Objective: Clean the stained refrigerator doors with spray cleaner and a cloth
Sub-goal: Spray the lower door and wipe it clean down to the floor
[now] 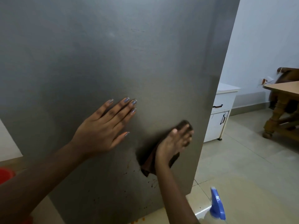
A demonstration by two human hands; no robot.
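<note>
The grey refrigerator door [113, 54] fills most of the view. My left hand [103, 126] lies flat on it, fingers straight and spread. Lower right on the door, my right hand [174, 143] presses a brown cloth [150, 164] against the surface; the hand is motion-blurred. Dark brown stain specks [150, 183] dot the door just below the cloth and further down. The spray bottle's blue trigger head [217, 206] shows at the bottom right, standing on the floor.
A white cabinet [221, 113] stands right of the fridge, a wooden table [284, 97] beyond it. Beige floor tiles [242, 159] spread to the right. A red object [6, 175] sits at the left edge.
</note>
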